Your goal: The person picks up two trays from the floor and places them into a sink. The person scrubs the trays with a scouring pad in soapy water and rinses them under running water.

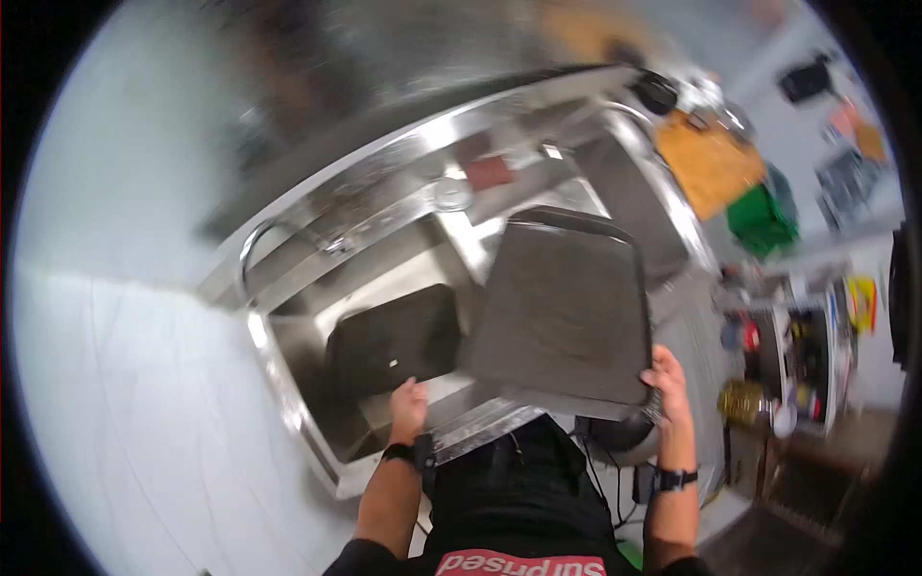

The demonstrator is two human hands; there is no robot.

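My right hand (670, 382) grips the lower right corner of a dark rectangular baking tray (567, 312), which is tilted over the sink's divider. A second dark tray (399, 336) lies in the left sink basin (370, 288), with a small white speck on it. Close to that tray's near edge is my left hand (410, 403), its fingers curled closed. Blur hides what, if anything, is in those fingers. Both wrists wear dark bands.
A curved faucet (264, 240) rises at the basin's left. On the back ledge sit a reddish-brown pad (488, 172) and a round drain fitting (450, 194). To the right are an orange cloth (706, 158), a green item (762, 221), shelves (807, 355) and a jar of yellow liquid (742, 401).
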